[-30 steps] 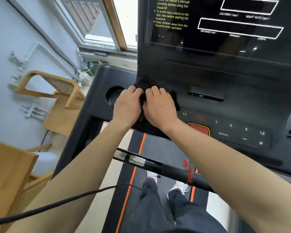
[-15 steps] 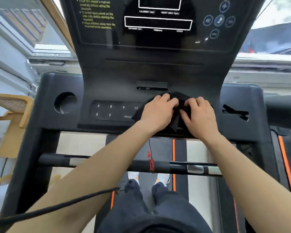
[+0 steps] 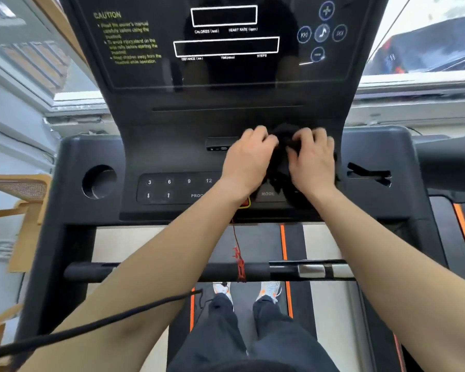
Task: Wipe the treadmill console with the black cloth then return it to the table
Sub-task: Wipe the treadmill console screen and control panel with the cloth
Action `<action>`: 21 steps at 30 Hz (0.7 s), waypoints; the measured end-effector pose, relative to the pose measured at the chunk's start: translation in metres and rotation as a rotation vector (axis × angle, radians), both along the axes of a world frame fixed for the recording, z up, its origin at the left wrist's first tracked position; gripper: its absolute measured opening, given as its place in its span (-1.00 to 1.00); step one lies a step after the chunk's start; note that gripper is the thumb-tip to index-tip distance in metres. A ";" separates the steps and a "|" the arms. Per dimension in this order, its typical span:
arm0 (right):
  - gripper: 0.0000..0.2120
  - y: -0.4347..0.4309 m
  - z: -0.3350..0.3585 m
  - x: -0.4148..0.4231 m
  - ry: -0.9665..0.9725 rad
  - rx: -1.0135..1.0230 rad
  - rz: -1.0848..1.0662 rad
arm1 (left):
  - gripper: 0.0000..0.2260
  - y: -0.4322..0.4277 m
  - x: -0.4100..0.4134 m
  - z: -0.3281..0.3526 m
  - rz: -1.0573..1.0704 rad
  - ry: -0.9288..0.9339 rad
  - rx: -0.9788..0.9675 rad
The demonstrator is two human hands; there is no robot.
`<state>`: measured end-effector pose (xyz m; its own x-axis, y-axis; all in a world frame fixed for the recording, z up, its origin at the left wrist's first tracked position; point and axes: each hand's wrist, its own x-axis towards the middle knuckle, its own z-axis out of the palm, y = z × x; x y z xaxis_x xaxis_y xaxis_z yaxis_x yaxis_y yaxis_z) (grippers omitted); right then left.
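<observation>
Both hands, left hand [image 3: 249, 159] and right hand [image 3: 310, 163], press the bunched black cloth [image 3: 281, 157] against the console [image 3: 172, 154] at centre frame, gripping it to scrub.

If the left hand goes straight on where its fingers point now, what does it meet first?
Probably the black cloth bunched just ahead of the left hand, then the console's sloped panel behind it; depth is unclear.

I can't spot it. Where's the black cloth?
In the head view, the black cloth is bunched under the left hand and right hand, right of the number buttons.
</observation>
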<state>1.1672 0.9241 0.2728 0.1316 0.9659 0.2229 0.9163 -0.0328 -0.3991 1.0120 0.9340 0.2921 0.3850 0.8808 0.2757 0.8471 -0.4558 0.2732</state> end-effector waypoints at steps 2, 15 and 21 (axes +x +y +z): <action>-0.83 0.020 0.010 -0.030 0.138 0.060 -0.079 | -0.87 0.012 -0.014 0.009 0.081 -0.017 0.083; -0.72 0.016 -0.012 -0.098 -0.088 0.255 0.514 | -0.77 -0.017 -0.113 -0.006 0.379 -0.126 0.053; -0.80 -0.024 -0.014 -0.031 -0.061 0.125 0.019 | -0.81 -0.010 -0.053 -0.013 0.058 -0.080 0.045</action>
<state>1.1359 0.9004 0.2587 0.0958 0.9323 0.3486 0.9389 0.0317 -0.3428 0.9591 0.9241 0.2787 0.3086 0.8869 0.3437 0.8487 -0.4198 0.3215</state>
